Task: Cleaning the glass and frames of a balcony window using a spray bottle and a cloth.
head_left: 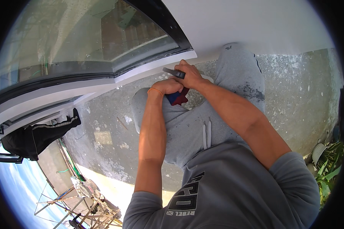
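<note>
My right hand [190, 75] is closed round a short dark tool with a flat grey end [174, 72] that points left; its exact kind does not show. Just left of it and slightly nearer, my left hand [168, 87], with an orange band at the wrist, has its fingers curled over a dark red and blue cloth [178, 98]. The cloth's lower edge hangs out between my knees. Both hands are close together, low beside the white sill of a window [156, 65]. My fingertips are partly hidden.
A white wall [256, 23] rises ahead, meeting the worn concrete floor [298, 95]. On the left, a black garment [46, 133] hangs from the window frame. Wooden scaffolding [88, 204] stands lower left, and green plants [328, 173] grow at the right edge.
</note>
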`<state>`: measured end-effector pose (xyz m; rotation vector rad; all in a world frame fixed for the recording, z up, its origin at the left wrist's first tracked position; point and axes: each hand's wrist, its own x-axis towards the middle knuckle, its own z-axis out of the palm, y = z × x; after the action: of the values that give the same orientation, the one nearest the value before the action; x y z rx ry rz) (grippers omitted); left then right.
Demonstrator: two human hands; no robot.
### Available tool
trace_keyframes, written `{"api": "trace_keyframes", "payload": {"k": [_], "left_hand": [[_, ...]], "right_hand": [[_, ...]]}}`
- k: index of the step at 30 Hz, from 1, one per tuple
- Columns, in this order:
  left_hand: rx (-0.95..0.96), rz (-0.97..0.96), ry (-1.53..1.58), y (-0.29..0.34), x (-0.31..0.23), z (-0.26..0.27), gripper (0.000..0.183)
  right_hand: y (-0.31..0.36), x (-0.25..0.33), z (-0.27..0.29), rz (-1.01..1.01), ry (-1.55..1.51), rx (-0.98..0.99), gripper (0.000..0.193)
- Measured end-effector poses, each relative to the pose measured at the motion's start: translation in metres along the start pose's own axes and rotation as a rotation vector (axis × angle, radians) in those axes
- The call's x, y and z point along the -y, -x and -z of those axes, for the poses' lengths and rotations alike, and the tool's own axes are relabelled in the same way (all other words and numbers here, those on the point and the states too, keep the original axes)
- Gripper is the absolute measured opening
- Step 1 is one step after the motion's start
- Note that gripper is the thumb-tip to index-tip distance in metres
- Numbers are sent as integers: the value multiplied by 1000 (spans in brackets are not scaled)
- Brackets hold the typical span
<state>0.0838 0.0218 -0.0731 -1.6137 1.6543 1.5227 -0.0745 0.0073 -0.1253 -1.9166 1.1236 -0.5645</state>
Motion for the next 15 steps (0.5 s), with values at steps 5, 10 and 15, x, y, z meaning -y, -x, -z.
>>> {"api": "trace_keyframes", "payload": {"k": [5,10,15], "left_hand": [[-29,-2,4,-1,0,-1,32],[-184,-144,-81,6,8,-4,37],[-118,33,-109,44,-26,0,32]], "right_hand": [[2,2,2,4,-63,-31,35],[-3,6,0,-55,-56,44,45],[-21,-15,-23,-85,-91,-67,57]]}}
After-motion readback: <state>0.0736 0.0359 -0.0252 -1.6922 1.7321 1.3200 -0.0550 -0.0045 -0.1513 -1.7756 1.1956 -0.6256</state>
